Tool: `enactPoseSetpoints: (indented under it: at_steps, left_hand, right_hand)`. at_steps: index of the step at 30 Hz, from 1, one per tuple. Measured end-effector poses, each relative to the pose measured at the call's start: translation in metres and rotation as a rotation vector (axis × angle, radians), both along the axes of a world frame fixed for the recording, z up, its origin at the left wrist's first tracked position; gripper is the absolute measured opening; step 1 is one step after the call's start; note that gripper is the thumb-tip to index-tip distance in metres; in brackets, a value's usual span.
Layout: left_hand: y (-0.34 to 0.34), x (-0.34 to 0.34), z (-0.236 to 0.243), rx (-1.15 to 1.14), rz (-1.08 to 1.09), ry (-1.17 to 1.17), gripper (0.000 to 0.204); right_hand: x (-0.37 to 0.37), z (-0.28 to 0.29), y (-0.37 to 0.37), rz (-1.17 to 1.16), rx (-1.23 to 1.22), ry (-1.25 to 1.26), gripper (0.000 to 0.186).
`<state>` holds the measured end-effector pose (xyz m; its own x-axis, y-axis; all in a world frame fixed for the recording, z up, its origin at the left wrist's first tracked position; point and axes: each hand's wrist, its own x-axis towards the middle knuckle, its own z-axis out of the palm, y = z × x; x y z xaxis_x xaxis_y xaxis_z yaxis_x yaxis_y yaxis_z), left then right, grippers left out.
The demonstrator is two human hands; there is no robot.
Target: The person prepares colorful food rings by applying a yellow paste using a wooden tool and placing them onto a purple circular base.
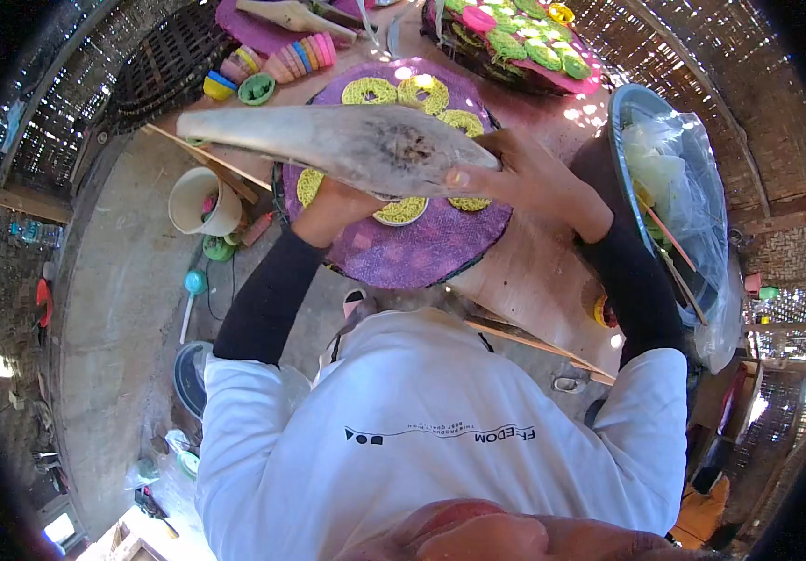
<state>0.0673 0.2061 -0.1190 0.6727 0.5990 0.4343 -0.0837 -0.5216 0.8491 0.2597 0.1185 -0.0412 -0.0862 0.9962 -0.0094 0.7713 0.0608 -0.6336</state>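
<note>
I am looking down on two bare hands and one long grey wooden tool (356, 145), which is hanging slantwise over one round purple tray (403, 260). My right hand (541, 182) is gripping the tool's right end, thumb on top, fingers wrapping behind. My left hand (339, 208) is reaching beneath the middle — the wood is hiding its fingers, so I cannot tell whether they are closed.

On the tray, six yellow stringy rounds (462, 123) are showing around the tool, some partly covered. The tray is lying on the table (543, 294), its near side reaching past the edge.

Beyond it, one second, paler wooden tool (286, 14) is resting on another purple tray (242, 35). Nearby, one green cup (256, 89) is standing beside stacked coloured cups (302, 59) — too overlapped for me to count.

One white bucket (186, 201) is sitting at left, and one blue tub (620, 122) is holding clear plastic (702, 159) at right.
</note>
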Motion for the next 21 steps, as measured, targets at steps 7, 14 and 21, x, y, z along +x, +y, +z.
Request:
enactPoseSetpoints:
  at_steps: [7,14,21]
  left_hand:
    - [-0.054,0.048,0.074,0.092,-0.017,-0.125,0.039]
    - [-0.019,0.038,0.111,1.084,0.193,0.293,0.016]
    - [-0.023,0.035,0.098,0.654,-0.425,0.363,0.031]
  right_hand:
    - [0.049,0.021,0.031,-0.083,1.148,0.057,0.029]
    - [0.014,0.077,0.013,-0.253,0.319,0.787,0.018]
    - [-0.016,0.101,-0.102,-0.038,0.715,0.073,0.022]
